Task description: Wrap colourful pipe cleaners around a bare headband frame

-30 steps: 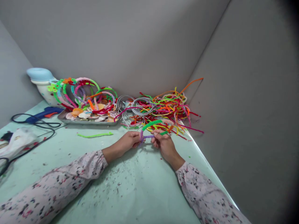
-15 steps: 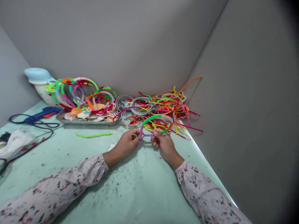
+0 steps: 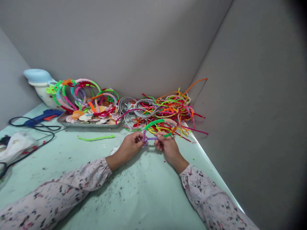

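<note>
Between my hands is a headband (image 3: 154,122) wrapped in fuzzy pipe cleaner, with purple, green, pale pink and orange sections. My left hand (image 3: 130,145) pinches its purple end, fingers closed. My right hand (image 3: 168,147) pinches a purple pipe cleaner (image 3: 151,138) stretched from that end, while the green end of the band passes by the same hand. Whether the right fingers also grip the band is hidden. A small white thing (image 3: 114,149) lies partly behind my left wrist.
At the back stand a metal tray (image 3: 92,126) of shells and finished headbands (image 3: 82,83), wire coils (image 3: 146,108) and a pipe cleaner heap (image 3: 172,107). Leftward are a glue gun (image 3: 39,118), black cord (image 3: 51,135), plastic bag (image 3: 18,145), bottle (image 3: 43,84) and green pipe cleaner (image 3: 96,138).
The top of the headband has tipped slightly down and left. Both hands keep almost the same place and grip.
</note>
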A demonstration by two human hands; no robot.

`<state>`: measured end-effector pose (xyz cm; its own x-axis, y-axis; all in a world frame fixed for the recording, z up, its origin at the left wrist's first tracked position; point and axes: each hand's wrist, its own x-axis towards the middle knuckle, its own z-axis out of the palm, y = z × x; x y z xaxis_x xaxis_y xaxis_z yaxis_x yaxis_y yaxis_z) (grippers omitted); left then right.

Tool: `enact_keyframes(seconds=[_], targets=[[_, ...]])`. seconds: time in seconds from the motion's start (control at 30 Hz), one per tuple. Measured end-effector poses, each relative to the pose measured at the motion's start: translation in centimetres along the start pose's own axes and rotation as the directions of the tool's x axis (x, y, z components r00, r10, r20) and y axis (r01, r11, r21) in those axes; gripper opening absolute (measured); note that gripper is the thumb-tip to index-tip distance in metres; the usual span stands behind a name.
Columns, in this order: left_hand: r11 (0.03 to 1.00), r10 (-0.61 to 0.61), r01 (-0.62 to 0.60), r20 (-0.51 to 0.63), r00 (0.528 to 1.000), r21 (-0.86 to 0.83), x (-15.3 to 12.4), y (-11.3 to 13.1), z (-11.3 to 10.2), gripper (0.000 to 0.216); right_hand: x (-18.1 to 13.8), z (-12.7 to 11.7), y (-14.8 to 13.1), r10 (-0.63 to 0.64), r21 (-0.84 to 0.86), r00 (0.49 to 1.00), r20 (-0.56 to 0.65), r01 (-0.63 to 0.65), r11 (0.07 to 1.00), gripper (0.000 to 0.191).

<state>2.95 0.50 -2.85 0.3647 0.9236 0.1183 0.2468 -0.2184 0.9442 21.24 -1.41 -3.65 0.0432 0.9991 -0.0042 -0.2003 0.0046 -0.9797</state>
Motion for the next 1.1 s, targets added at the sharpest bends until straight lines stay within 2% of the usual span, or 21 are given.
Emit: enact_keyframes(seconds=[0.6,1.1], targets=[[0.998,-0.020,0.021,0.011,1.000,-0.056,-0.2,0.4,-0.3,0.017,-0.5,0.3,-0.5,-0.035,-0.041,0.999,0.038,0.036,0.999,0.023],[0.981,-0.116,0.118,0.021,0.993,-0.153,-0.2,1.4,-0.3,0.023,-0.6,0.2,-0.3,-0.019,-0.026,0.999,0.037,0.020,0.999,0.024]])
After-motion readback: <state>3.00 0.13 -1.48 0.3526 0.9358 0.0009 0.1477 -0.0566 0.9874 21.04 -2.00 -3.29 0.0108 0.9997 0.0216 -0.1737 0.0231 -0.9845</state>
